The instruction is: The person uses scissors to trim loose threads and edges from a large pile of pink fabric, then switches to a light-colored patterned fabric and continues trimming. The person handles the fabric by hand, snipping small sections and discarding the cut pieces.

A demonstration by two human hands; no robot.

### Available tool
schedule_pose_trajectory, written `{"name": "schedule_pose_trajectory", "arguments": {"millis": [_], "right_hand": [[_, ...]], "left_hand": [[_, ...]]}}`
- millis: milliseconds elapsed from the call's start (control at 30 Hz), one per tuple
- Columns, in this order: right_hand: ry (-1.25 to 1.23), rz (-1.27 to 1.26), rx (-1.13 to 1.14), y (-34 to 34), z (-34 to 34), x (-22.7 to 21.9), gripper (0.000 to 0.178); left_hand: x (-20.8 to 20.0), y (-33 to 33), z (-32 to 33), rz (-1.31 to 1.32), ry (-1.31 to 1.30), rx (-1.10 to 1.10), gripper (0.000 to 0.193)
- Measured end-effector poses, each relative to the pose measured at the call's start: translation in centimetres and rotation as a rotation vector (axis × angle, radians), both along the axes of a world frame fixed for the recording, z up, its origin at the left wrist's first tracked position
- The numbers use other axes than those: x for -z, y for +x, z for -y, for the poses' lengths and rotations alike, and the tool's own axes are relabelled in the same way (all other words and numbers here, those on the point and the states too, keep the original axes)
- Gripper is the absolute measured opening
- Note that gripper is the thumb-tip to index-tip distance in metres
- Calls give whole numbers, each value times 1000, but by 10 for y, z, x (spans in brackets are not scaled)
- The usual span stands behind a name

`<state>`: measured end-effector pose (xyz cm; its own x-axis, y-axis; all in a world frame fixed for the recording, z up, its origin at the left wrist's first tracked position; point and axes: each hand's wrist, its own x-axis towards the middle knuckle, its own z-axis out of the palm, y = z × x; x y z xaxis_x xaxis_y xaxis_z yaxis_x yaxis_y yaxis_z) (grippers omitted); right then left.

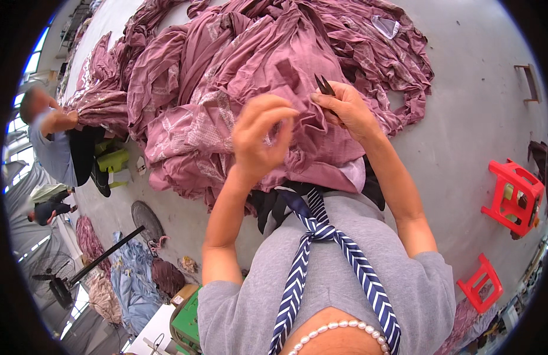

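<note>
My right hand (351,109) grips a pair of small dark thread snips (325,86), their two pointed blades sticking out past my thumb. My left hand (262,133) is raised over the cloth, a little blurred, its fingers curled round toward the thumb in a pinch. Whether a thread or anything else is in that pinch is too small to see. Under both hands spreads a large heap of dusty-pink fabric (256,65) with paler patterned bands. Its near edge lies over my lap, where a whitish patch (354,173) shows.
At the left a person (52,139) holds part of the same fabric. A black pedestal fan (102,257), blue cloth (132,284) and a green machine or box (185,319) are at lower left. Red plastic stools (513,198) stand on the grey floor at right.
</note>
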<state>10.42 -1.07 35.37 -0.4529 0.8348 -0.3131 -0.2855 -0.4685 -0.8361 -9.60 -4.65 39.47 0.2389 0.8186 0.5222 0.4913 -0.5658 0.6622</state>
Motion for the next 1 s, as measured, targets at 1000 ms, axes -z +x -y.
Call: {"name": "schedule_pose_trajectory", "arguments": {"millis": [1000], "right_hand": [[-111, -8, 254, 42, -36, 44, 12]], "left_hand": [[-3, -38, -3, 868, -1168, 276, 33]]}}
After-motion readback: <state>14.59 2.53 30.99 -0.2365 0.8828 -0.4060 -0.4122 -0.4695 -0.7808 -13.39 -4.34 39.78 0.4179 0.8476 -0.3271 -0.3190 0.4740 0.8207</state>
